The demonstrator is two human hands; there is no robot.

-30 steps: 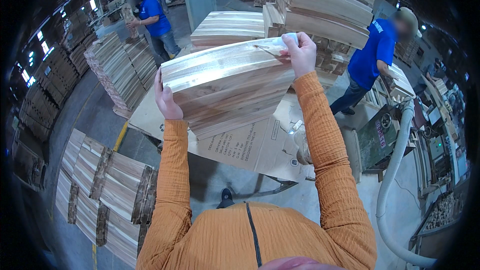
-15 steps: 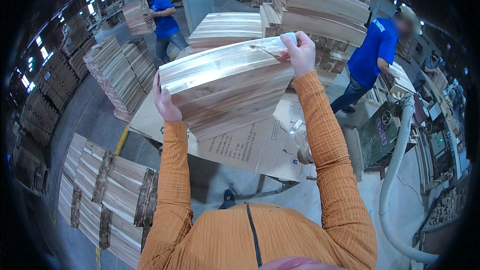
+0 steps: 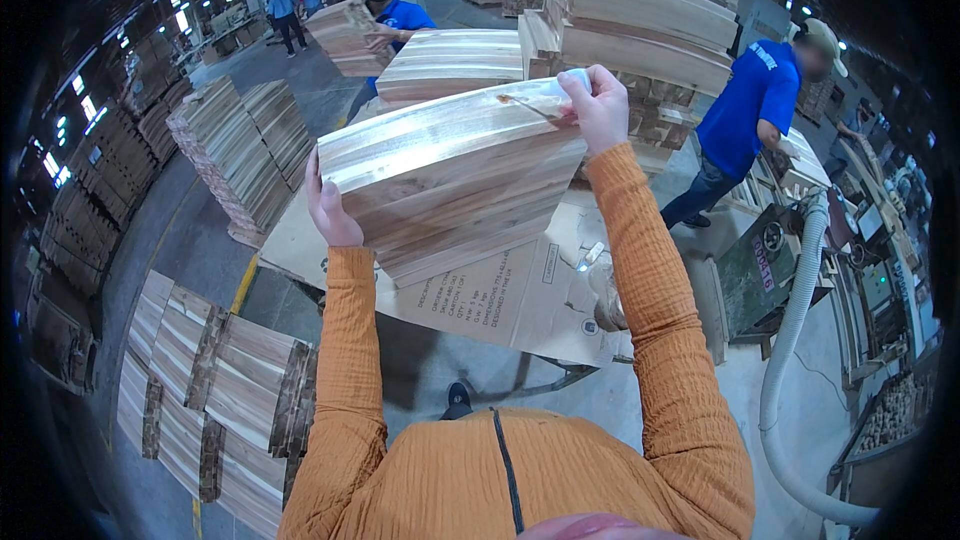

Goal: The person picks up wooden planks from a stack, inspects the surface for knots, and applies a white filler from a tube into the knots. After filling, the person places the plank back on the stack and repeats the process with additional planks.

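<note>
A wooden panel (image 3: 450, 180) of glued strips is held up tilted in front of me, light bouncing off its upper part. My left hand (image 3: 335, 210) grips its left edge, thumb on the near side. At the upper right corner my right hand (image 3: 600, 108) pinches the panel, and a small pale-blue thing (image 3: 577, 77) shows by the thumb, too unclear to name. Near that hand the wood has a dark knot mark (image 3: 508, 99). Beneath the panel lies a printed cardboard sheet (image 3: 480, 305) on a work stand.
Stacked panels (image 3: 450, 58) stand just beyond, with a taller pile (image 3: 650, 10) to their right. More stacks sit at left (image 3: 235, 155) and lower left (image 3: 210, 380). A co-worker (image 3: 745, 100) bends over a machine at right, near a grey hose (image 3: 780, 370). Another person (image 3: 400, 15) carries wood.
The co-worker carrying wood at the back left has moved right, behind the low stack. My hands and the panel have barely shifted.
</note>
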